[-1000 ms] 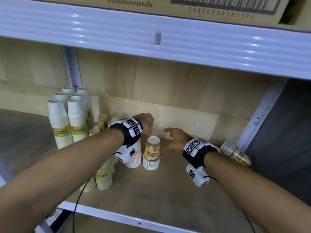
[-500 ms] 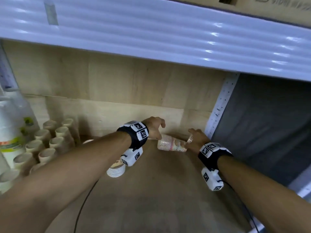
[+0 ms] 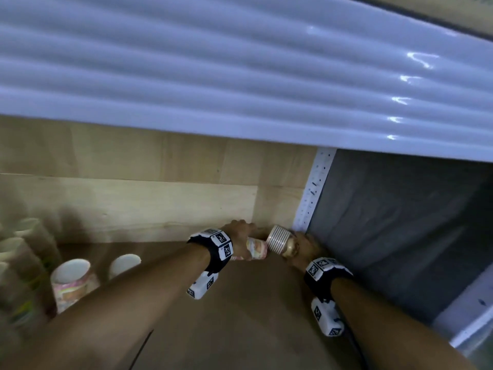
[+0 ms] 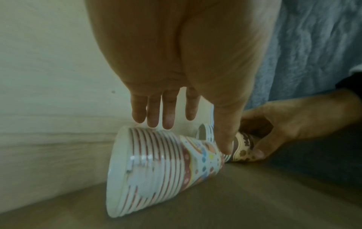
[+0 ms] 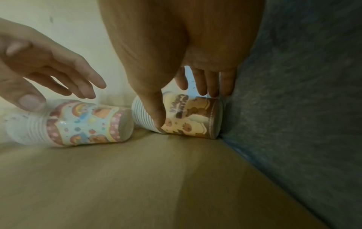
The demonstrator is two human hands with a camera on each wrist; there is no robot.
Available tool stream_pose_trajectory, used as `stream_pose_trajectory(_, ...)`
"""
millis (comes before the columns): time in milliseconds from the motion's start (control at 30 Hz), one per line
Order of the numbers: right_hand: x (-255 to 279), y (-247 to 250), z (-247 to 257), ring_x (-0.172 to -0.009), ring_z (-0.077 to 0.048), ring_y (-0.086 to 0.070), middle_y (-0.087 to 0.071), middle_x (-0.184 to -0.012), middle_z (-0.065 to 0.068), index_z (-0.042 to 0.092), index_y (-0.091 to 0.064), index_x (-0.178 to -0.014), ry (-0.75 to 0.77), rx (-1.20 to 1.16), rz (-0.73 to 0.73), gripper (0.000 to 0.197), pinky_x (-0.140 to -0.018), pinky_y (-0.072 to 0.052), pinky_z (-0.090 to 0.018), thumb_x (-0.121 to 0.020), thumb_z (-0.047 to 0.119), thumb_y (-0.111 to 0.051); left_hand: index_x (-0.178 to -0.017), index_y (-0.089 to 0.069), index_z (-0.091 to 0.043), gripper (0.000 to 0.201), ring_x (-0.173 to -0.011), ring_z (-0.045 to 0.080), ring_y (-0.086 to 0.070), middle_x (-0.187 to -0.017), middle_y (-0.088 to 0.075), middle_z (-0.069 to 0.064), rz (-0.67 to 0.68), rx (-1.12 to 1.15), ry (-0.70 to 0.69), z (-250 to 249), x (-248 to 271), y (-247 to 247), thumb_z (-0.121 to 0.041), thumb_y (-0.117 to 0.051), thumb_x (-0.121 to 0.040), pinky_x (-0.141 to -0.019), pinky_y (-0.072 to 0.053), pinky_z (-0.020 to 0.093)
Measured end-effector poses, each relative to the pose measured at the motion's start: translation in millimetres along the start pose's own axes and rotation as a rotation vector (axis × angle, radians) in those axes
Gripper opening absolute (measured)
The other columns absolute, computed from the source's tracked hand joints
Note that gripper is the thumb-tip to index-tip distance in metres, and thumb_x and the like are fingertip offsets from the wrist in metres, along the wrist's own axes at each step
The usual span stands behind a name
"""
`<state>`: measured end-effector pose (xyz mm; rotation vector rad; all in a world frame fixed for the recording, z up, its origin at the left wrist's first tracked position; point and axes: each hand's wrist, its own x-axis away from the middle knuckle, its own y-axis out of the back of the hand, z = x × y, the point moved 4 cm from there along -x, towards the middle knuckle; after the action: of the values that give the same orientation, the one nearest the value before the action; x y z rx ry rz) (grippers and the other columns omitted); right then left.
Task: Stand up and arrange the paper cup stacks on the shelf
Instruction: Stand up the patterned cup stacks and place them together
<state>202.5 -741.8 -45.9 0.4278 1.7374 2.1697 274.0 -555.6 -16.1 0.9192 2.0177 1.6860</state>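
Note:
Two short paper cup stacks lie on their sides in the back right corner of the wooden shelf. Over the pastel rainbow-print stack hovers my left hand; its straight fingertips touch the rims and its thumb lies against the side. The brown bear-print stack sits right against the grey side panel. My right hand grips it, thumb across the front and fingers curled over the back.
Upright cup stacks stand at the left, with taller ones beyond them. A wooden back wall, a white perforated upright and a grey side panel close the corner. The white upper shelf edge hangs overhead.
The view has swung right, away from the upright stacks. Both hands have reached into the back right corner; the right hand has taken hold of the brown stack, the left has come over the pastel one.

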Motion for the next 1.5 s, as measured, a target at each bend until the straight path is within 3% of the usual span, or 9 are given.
stream_pose_trajectory(200, -11.9, -9.4, -7.4, -0.132, -0.029, -0.044, -0.041, -0.146, -0.005, 0.026, -0.028, -0.148, -0.009, 0.091, 0.031, 0.075, -0.105, -0.042, -0.042, -0.083, 0.038, -0.063, -0.145, -0.039, -0.019, 0.082, -0.124, 0.033, -0.047, -0.134, -0.045, 0.012, 0.030, -0.112, 0.041, 6.6, -16.2, -18.2, -0.037, -0.080, -0.076, -0.100, -0.045, 0.046)
stream_pose_trajectory(367, -12.1, -19.3, -11.7, -0.129, -0.031, -0.047, -0.044, -0.142, -0.009, 0.023, -0.027, -0.148, -0.001, 0.048, 0.037, 0.076, -0.104, -0.044, -0.041, -0.082, 0.030, -0.064, -0.139, -0.042, -0.019, 0.076, -0.116, 0.033, -0.050, -0.127, -0.045, 0.011, 0.056, -0.114, 0.049, 11.6, -21.3, -27.9, -0.032, -0.080, -0.074, -0.096, -0.049, 0.045)
stream_pose_trajectory(633, -6.3, -18.9, -12.1, -0.129, -0.030, -0.048, -0.045, -0.142, -0.009, 0.020, -0.028, -0.148, -0.003, 0.063, 0.026, 0.072, -0.102, -0.044, -0.038, -0.086, 0.028, -0.063, -0.135, -0.046, -0.015, 0.072, -0.111, 0.030, -0.058, -0.123, -0.056, 0.011, 0.049, -0.068, 0.041, 11.2, -19.9, -29.0, -0.026, -0.081, -0.073, -0.092, -0.052, 0.044)
stream_pose_trajectory(800, -0.7, -1.9, -3.3, -0.126, -0.029, -0.051, -0.050, -0.138, -0.009, 0.018, -0.039, -0.142, 0.027, 0.021, 0.011, 0.062, -0.103, -0.046, -0.037, -0.085, 0.027, -0.062, -0.139, -0.041, -0.013, 0.080, -0.112, 0.031, -0.055, -0.128, -0.047, 0.012, 0.057, 0.021, 0.065, 17.4, -7.8, -16.3, -0.022, -0.082, -0.071, -0.092, -0.052, 0.041)
stream_pose_trajectory(1100, 15.9, 32.6, 31.5, -0.113, -0.030, -0.056, -0.057, -0.123, -0.014, 0.008, -0.052, -0.119, 0.079, -0.025, -0.063, 0.039, -0.090, -0.046, -0.033, -0.083, 0.020, -0.062, -0.126, -0.039, -0.013, 0.073, -0.106, 0.031, -0.059, -0.118, -0.056, 0.010, -0.090, 0.245, 0.091, 26.9, 27.5, 13.5, -0.021, -0.083, -0.068, -0.088, -0.054, 0.045)
stream_pose_trajectory(1300, 34.1, 47.6, 52.8, -0.118, -0.032, -0.054, -0.057, -0.127, -0.015, 0.007, -0.052, -0.128, 0.144, -0.076, -0.025, 0.048, -0.095, -0.044, -0.035, -0.086, 0.025, -0.068, -0.123, -0.040, -0.018, 0.076, -0.104, 0.027, -0.061, -0.115, -0.061, 0.003, -0.161, 0.382, 0.129, 28.8, 55.0, 10.3, -0.030, -0.087, -0.063, -0.088, -0.054, 0.041)
stream_pose_trajectory(1367, 42.5, 50.8, 63.4, -0.113, -0.029, -0.059, -0.060, -0.116, -0.012, 0.008, -0.059, -0.117, 0.183, -0.044, -0.033, 0.032, -0.087, -0.046, -0.033, -0.090, 0.027, -0.062, -0.121, -0.042, -0.021, 0.077, -0.105, 0.026, -0.061, -0.114, -0.063, 0.002, -0.177, 0.436, 0.143, 28.4, 63.2, 5.7, -0.030, -0.088, -0.061, -0.089, -0.054, 0.042)
stream_pose_trajectory(1433, 50.2, 51.4, 72.8, -0.100, -0.024, -0.064, -0.058, -0.095, -0.007, 0.012, -0.059, -0.092, 0.236, -0.011, -0.024, 0.014, -0.070, -0.041, -0.028, -0.094, 0.025, -0.055, -0.121, -0.043, -0.022, 0.077, -0.105, 0.025, -0.061, -0.114, -0.063, 0.001, -0.192, 0.472, 0.157, 28.0, 69.3, 0.2, -0.028, -0.089, -0.059, -0.089, -0.054, 0.041)
stream_pose_trajectory(1500, 56.8, 48.8, 78.8, -0.087, -0.021, -0.061, -0.053, -0.087, 0.000, 0.017, -0.051, -0.081, 0.282, -0.025, 0.014, 0.017, -0.066, -0.035, -0.024, -0.089, 0.028, -0.061, -0.120, -0.045, -0.021, 0.076, -0.103, 0.022, -0.060, -0.113, -0.063, 0.000, -0.207, 0.493, 0.167, 27.1, 73.3, -4.6, -0.026, -0.090, -0.058, -0.086, -0.053, 0.038)
